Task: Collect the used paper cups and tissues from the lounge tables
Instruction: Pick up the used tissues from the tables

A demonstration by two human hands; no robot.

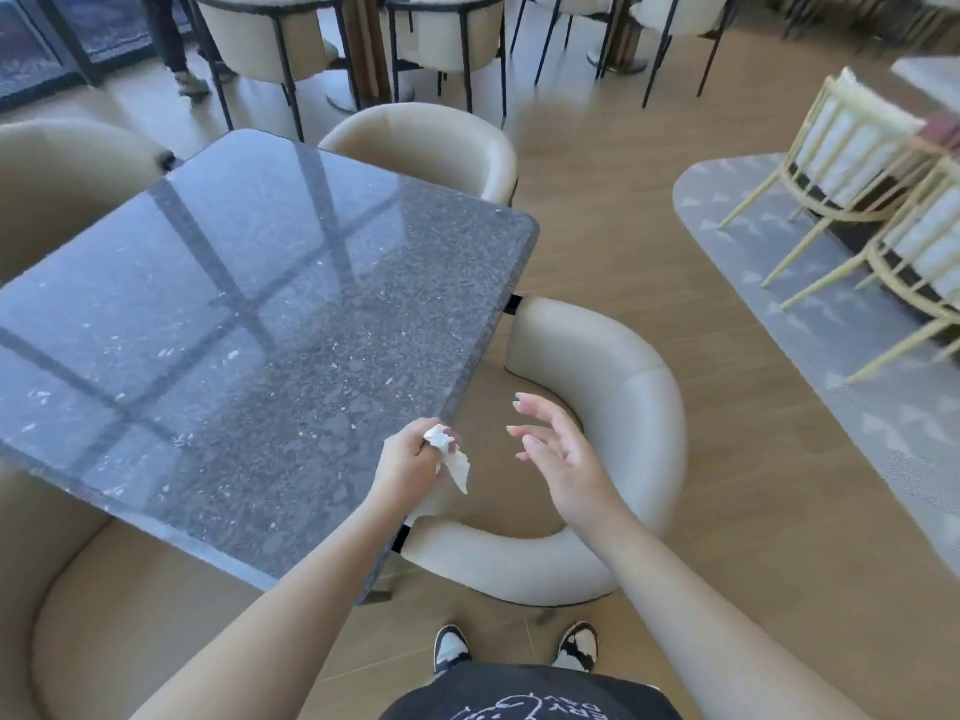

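Tissue (451,456), crumpled, pinched in left hand (410,456) just off the tabletop's (218,324) right edge, near its front corner. Right hand (558,449) beside it, fingers spread, holding nothing, above beige chair (623,407).

A white tissue (450,454) is seen; the bench (249,314) is speckled dark grey, the chairs (613,407) cream, the rug (810,283) grey with pale triangles.
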